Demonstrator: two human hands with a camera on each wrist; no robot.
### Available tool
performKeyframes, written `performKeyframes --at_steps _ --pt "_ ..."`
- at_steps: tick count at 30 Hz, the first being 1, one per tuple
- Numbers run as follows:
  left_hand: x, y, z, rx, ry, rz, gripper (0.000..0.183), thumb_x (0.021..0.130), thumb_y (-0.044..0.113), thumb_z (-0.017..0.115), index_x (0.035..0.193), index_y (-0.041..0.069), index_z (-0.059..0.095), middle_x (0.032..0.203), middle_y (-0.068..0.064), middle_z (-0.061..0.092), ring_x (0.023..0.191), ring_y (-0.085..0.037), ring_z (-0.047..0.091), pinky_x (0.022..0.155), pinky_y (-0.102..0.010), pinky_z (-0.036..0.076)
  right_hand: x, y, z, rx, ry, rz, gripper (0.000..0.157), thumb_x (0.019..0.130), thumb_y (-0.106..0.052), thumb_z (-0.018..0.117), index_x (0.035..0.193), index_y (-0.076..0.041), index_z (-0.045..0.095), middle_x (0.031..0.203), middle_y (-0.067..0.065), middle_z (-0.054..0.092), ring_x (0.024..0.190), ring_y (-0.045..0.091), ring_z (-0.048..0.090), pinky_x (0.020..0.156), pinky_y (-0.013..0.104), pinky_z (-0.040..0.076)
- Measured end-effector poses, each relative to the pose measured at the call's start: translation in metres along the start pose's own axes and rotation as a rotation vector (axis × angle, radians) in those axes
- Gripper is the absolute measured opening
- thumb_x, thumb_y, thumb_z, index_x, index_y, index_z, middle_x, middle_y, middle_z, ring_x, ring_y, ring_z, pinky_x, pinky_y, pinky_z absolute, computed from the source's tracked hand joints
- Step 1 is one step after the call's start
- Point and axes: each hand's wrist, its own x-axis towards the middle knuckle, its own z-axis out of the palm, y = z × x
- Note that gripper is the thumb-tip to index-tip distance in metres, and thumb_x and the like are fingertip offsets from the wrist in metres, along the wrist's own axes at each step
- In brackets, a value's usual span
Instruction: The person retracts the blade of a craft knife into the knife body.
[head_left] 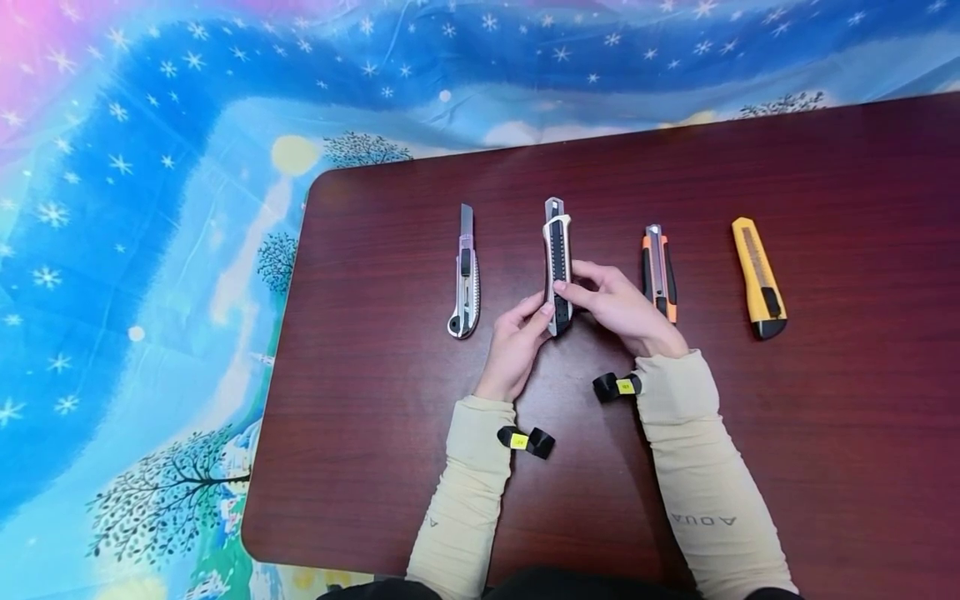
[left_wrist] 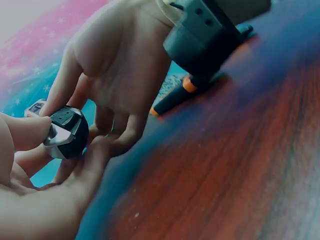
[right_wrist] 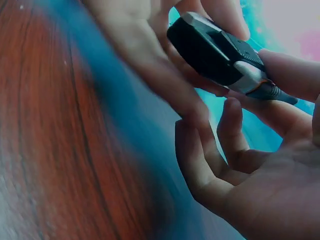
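Note:
Both hands hold a silver and black utility knife (head_left: 557, 250) in the middle of the head view, its blade end pointing away from the person. My left hand (head_left: 514, 343) grips the lower end, thumb on its face. Higher up on the right side, my right hand (head_left: 626, 308) pinches the handle with the thumb on the front. Both wrist views show the knife's black butt end (left_wrist: 75, 135) between the fingers, raised off the table. To the left lies a silver-grey utility knife (head_left: 466, 279). An orange and black utility knife (head_left: 660, 267) lies right, partly behind my right hand.
A yellow utility knife (head_left: 759, 275) with a black end lies farther right. All rest on a dark reddish wooden table (head_left: 360, 467). A blue snowflake-patterned cloth (head_left: 172, 192) hangs behind and to the left of the table. Black wrist cameras (head_left: 528, 442) are strapped to both sleeves.

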Motion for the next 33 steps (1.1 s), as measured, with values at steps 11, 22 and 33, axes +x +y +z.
performKeyframes --at_steps 11,22,33 --pt "-0.0008 0.0001 0.0001 0.381 0.119 0.139 0.035 0.094 0.007 0.058 0.129 0.001 0.060 0.117 -0.020 0.062 0.099 -0.002 0.055 0.086 -0.016 0.044 -0.0002 0.0002 -0.0029 -0.046 0.005 -0.010 0.034 0.100 -0.014 0.049 0.127 0.007 0.053 0.096 0.001 0.069 0.081 0.005 0.064 0.077 0.023 0.056" --pt "-0.0007 -0.0006 0.0005 0.516 0.136 0.181 0.037 0.094 0.008 0.058 0.131 0.005 0.060 0.106 -0.019 0.063 0.084 -0.003 0.053 0.073 -0.014 0.045 -0.0004 0.0001 -0.0055 -0.086 0.020 -0.003 0.037 0.099 -0.008 0.050 0.133 0.007 0.048 0.114 0.025 0.062 0.079 0.004 0.063 0.078 0.027 0.058" --pt "-0.0005 -0.0025 0.0026 0.708 0.133 0.244 0.039 0.094 0.005 0.057 0.133 0.004 0.057 0.111 -0.015 0.059 0.084 -0.015 0.058 0.074 -0.016 0.049 -0.0005 -0.0034 -0.0046 -0.185 0.058 0.052 0.039 0.098 -0.007 0.050 0.133 0.010 0.049 0.112 0.028 0.065 0.073 -0.002 0.062 0.071 0.021 0.058"
